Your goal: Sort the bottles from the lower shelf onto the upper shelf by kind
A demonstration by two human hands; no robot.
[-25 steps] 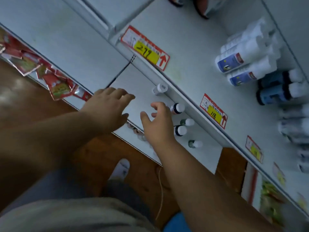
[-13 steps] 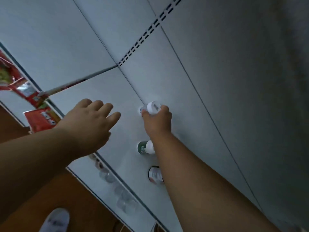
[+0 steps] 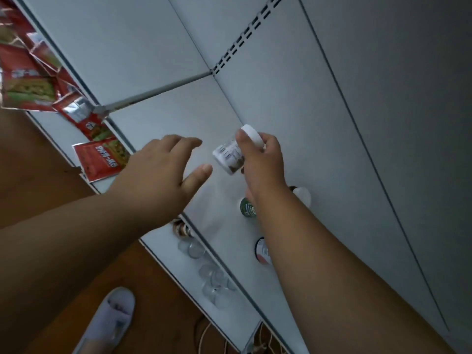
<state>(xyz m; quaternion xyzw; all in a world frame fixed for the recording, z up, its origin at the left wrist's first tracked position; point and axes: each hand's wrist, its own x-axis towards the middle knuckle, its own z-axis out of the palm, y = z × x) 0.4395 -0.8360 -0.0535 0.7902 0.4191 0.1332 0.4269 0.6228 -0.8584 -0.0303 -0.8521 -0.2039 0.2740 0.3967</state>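
Observation:
My right hand (image 3: pixel 263 162) grips a small white-capped bottle (image 3: pixel 228 155) by its cap end and holds it lifted off the grey shelf (image 3: pixel 229 103), tilted. My left hand (image 3: pixel 163 175) hovers just left of the bottle with fingers spread, holding nothing. Under my right forearm stand a green-labelled bottle (image 3: pixel 247 207), a bottle with a black rim and red-white label (image 3: pixel 263 251), and a white cap (image 3: pixel 302 196); all three are partly hidden by the arm.
Red snack packets (image 3: pixel 102 159) lie on the shelf section at left. A lower shelf edge holds several clear cups (image 3: pixel 214 279) and a brown jar (image 3: pixel 181 229). Below are a wooden floor and a slippered foot (image 3: pixel 109 320).
My right hand closed on the white-capped bottle and raised it off the shelf, tilting it. My left hand moved right, closer to the bottle. The view dropped under the upper shelf.

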